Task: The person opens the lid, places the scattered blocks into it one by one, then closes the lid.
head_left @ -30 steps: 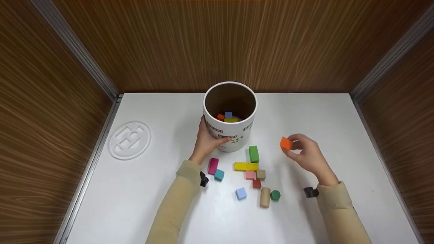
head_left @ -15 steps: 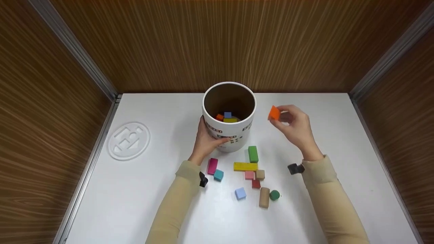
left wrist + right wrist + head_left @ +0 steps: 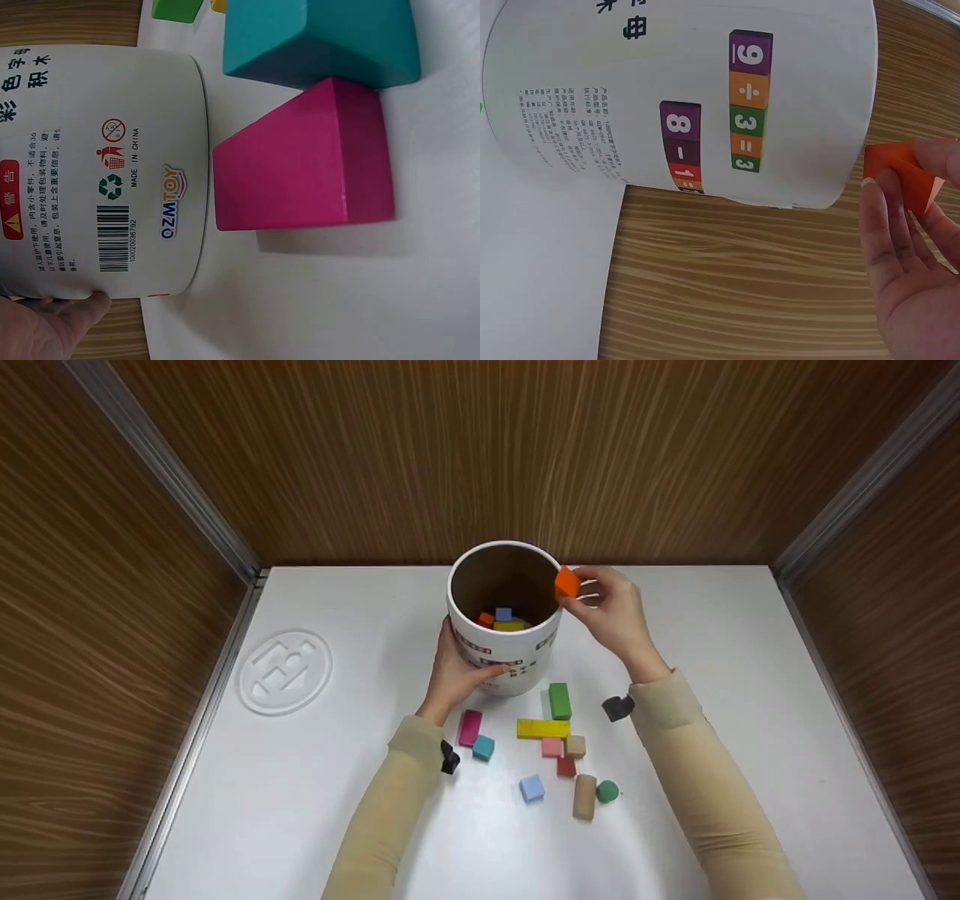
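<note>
My left hand (image 3: 454, 675) holds the side of a white cardboard tub (image 3: 517, 649), thumb across its printed front and fingers round its left side. Several blocks lie at the tub's bottom, among them a blue block (image 3: 503, 614) and a yellow block (image 3: 509, 625). At the tub's right rim, my right hand (image 3: 615, 611) pinches an orange block (image 3: 894, 166) between thumb and fingers, raised to rim height. In the left wrist view, a magenta block (image 3: 292, 165) and a teal block (image 3: 322, 37) stand close to the tub's base.
Before the tub lie a green block (image 3: 559, 701), a yellow bar (image 3: 543, 728), a light-blue cube (image 3: 532, 788), a wooden cylinder (image 3: 584, 797) and several other blocks. A white round plate with cut-out shapes (image 3: 264, 704) lies at left. Wood-grain walls (image 3: 375, 465) enclose the table.
My right hand has carried the orange block left and away from me, from over the table's right side to the tub's rim. My left hand has kept its hold on the tub.
</note>
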### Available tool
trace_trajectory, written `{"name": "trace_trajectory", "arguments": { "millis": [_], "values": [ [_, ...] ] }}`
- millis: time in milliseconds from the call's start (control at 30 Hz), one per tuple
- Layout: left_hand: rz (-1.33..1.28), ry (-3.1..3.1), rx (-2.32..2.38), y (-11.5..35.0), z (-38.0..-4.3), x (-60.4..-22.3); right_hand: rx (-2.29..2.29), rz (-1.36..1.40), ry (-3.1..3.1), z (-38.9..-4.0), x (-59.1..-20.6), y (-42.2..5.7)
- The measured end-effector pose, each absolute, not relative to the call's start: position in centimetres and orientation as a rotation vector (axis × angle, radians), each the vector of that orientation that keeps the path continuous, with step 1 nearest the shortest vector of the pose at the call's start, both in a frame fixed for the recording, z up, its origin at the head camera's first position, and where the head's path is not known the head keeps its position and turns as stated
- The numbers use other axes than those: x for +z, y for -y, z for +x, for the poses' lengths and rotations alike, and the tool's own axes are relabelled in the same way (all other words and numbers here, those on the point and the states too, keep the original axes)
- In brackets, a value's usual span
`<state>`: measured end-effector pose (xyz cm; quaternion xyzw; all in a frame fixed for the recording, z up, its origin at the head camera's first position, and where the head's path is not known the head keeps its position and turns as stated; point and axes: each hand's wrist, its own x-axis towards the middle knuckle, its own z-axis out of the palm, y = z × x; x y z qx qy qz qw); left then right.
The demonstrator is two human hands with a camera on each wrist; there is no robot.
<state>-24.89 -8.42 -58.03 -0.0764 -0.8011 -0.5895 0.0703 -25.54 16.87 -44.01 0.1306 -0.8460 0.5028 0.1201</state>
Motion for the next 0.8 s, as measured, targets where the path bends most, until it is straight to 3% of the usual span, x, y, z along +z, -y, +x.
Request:
{"name": "trace_trajectory", "arguments": {
  "millis": [267,800],
  "values": [
    [-0.210,2.414,-1.784,8.3,-24.7,-57.9,1.413,0.432,2.457,-25.7,-44.8,-17.0],
    [-0.219,2.405,-1.804,8.3,-24.8,-57.9,1.323,0.465,2.712,-21.7,-48.0,-21.6]
  ]
}}
